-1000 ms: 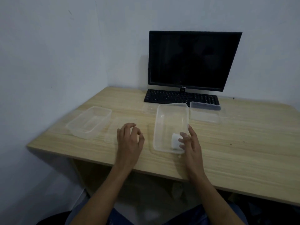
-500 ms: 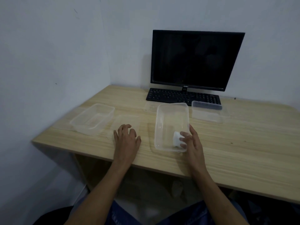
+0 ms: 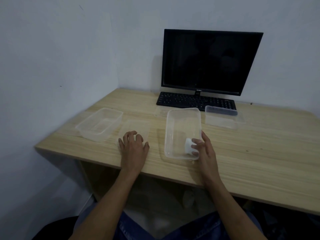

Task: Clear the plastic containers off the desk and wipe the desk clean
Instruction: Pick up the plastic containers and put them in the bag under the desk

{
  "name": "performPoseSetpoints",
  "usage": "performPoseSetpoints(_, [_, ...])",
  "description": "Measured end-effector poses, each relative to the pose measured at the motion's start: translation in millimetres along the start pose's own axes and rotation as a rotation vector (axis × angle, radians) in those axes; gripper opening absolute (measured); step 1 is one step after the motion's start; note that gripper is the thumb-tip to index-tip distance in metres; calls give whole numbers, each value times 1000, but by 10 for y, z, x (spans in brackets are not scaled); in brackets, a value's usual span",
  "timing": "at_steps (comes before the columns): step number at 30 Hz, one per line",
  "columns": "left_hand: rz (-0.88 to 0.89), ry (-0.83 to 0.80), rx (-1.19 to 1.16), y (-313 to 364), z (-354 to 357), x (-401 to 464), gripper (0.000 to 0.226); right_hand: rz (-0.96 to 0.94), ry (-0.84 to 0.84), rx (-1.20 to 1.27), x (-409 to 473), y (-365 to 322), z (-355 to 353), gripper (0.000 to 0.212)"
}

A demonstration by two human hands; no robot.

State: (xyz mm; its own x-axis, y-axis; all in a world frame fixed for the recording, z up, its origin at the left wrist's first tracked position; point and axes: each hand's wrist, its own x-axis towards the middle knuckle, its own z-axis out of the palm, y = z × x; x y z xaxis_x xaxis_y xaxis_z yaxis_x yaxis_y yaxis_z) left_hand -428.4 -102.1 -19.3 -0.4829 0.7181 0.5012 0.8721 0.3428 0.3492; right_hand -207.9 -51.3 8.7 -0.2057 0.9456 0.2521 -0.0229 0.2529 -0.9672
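Right now you are sitting at the start of the clearing step, with nothing off the wooden desk (image 3: 251, 161) yet. Your right hand (image 3: 206, 151) is reaching over the near right corner of the middle plastic container (image 3: 181, 129), and its fingers (image 3: 196, 142) are curling onto a small white wad (image 3: 189, 146) lying inside it, perhaps a tissue; whether they are pinching it or only touching it is hard to tell. Your left hand (image 3: 134, 146) is resting on a flat clear lid (image 3: 136, 126), fingers loosely bent, holding nothing. A second open container (image 3: 100, 123) is sitting just beside that lid to the left, and a lidded container (image 3: 223, 117) is lying in front of the black keyboard (image 3: 195, 101), under the dark monitor (image 3: 209, 61). Next you are probably needing a firm hold on the wad, then lifting each thin tub by its rim without squeezing it.
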Motion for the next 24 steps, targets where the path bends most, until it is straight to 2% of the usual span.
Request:
performPoseSetpoints(7, [-23, -20, 7, -2, 6, 8, 17, -11, -18, -48, -18, -14, 15, 51])
performPoseSetpoints(12, [4, -16, -7, 4, 3, 5, 9, 3, -11, -57, -30, -36, 17, 55])
performPoseSetpoints(15, [12, 16, -13, 12, -6, -5, 3, 2, 0, -58, -20, -18, 13, 47])
performPoseSetpoints(17, [27, 53, -6, 30, -19, -9, 6, 5, 8, -50, -5, -4, 11, 45])
performPoseSetpoints(20, [24, 173, -79, 47, -99, -6, 7, 18, 18, -28, 18, 12, 4, 53])
performPoseSetpoints(24, [40, 372, -206, 106, -338, -51, 7, 35, 43, 18, 30, 22, -12, 41])
